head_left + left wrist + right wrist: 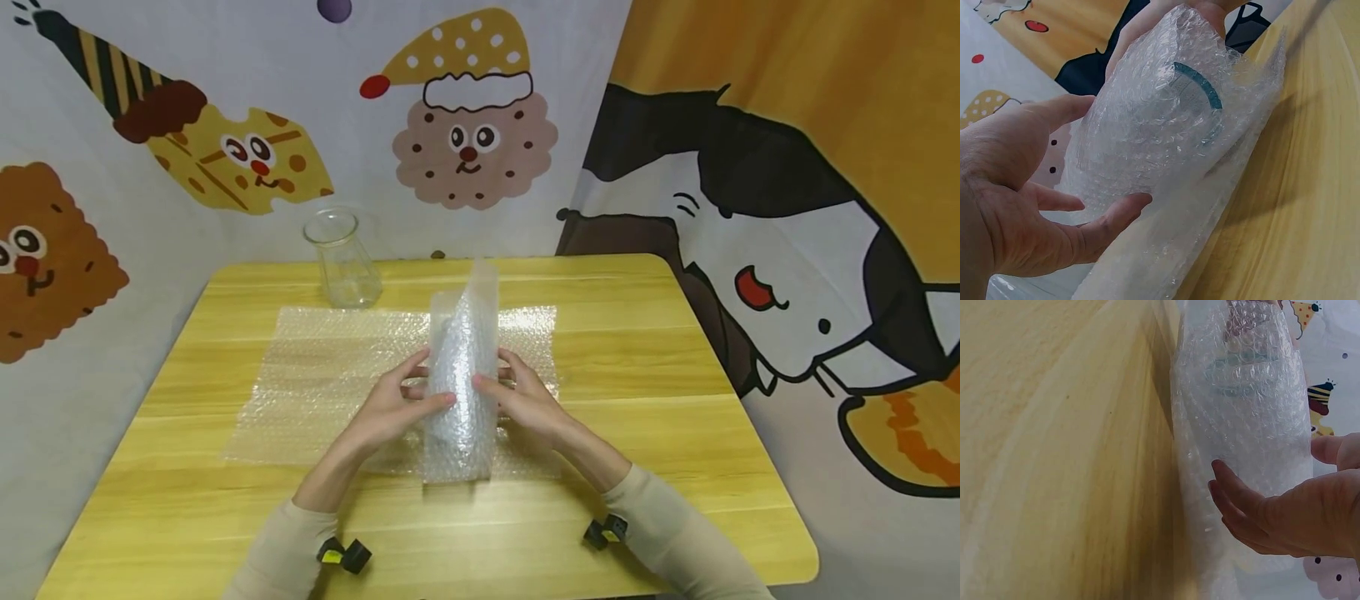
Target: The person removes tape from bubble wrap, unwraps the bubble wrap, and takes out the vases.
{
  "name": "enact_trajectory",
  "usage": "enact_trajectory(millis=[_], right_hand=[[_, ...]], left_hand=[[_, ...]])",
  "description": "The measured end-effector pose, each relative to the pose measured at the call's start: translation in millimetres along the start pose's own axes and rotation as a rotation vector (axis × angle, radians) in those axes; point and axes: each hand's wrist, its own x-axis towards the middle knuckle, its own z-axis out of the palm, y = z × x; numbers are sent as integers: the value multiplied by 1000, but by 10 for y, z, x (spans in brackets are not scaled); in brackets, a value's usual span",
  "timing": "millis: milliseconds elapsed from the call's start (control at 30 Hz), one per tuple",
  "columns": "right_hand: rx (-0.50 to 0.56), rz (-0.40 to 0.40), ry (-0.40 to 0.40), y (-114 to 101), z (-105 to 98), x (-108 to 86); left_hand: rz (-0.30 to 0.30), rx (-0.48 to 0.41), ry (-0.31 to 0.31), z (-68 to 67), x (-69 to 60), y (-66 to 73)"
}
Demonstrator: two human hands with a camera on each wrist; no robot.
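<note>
**Bubble-wrapped bundle [461, 400] held at center frame**

A left hand [390, 406] and right hand [531, 402] hold it in a two-sided grip, over a bubble-wrap sheet [322, 375] on the worktop [637, 408]; a glass jar [348, 271] stands upper left of center.

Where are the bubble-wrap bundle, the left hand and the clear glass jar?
Bubble-wrap bundle [462, 354]: head view, on its front, above the thumbs.
Left hand [392, 405]: head view, on the back of the hand.
Clear glass jar [347, 265]: head view, mid-body, below the rim.
</note>
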Motion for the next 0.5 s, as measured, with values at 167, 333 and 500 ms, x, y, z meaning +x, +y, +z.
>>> enact_trajectory(millis=[167, 333, 500], right_hand=[[-50, 1, -18, 26, -26, 15], [-95, 12, -29, 45, -60, 0], [-104, 25, -32, 90, -101, -18]], left_hand=[[-6, 22, 13, 13, 18, -34], [17, 10, 14, 38, 23, -63], [35, 0, 17, 83, 2, -88]])
